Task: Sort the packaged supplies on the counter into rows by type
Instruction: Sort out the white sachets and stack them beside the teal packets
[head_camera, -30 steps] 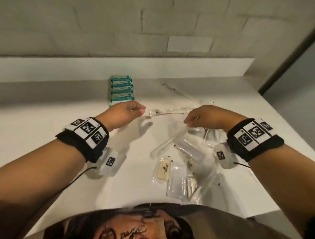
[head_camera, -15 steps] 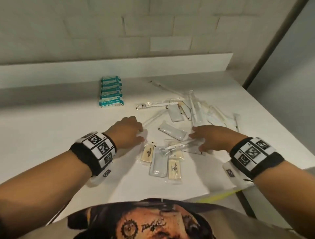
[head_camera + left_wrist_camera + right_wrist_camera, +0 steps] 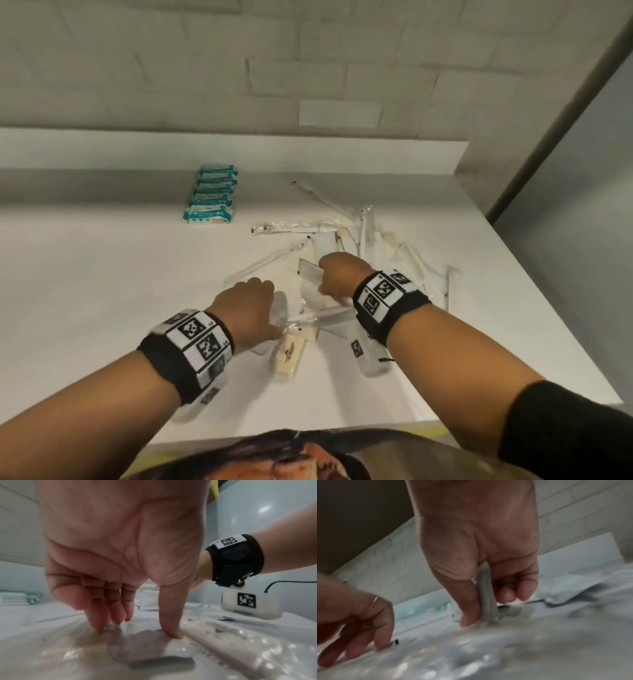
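Observation:
My left hand (image 3: 137, 628) reaches down with thumb and fingertips (image 3: 101, 626) apart, pressing on a flat clear packet (image 3: 120, 655) that lies on the counter. A beige packet (image 3: 231, 639) lies just right of the thumb, also seen as the beige packet (image 3: 289, 356) in the head view. My right hand (image 3: 488, 608) pinches a narrow grey-clear packet (image 3: 485, 588) between thumb and fingers, right above the pile. In the head view the left hand (image 3: 253, 305) and right hand (image 3: 337, 277) are close together over the near packets.
A row of teal packets (image 3: 212, 195) sits at the back left. One long clear packet (image 3: 298, 228) lies apart, with a loose pile of long packets (image 3: 394, 253) to the right. The counter edge (image 3: 513, 416) is near my body; a wall ledge (image 3: 239, 154) runs behind.
Both hands have come down and closer together onto the near pile. The right hand has taken a narrow packet in a pinch; the left fingertips have landed on a clear packet.

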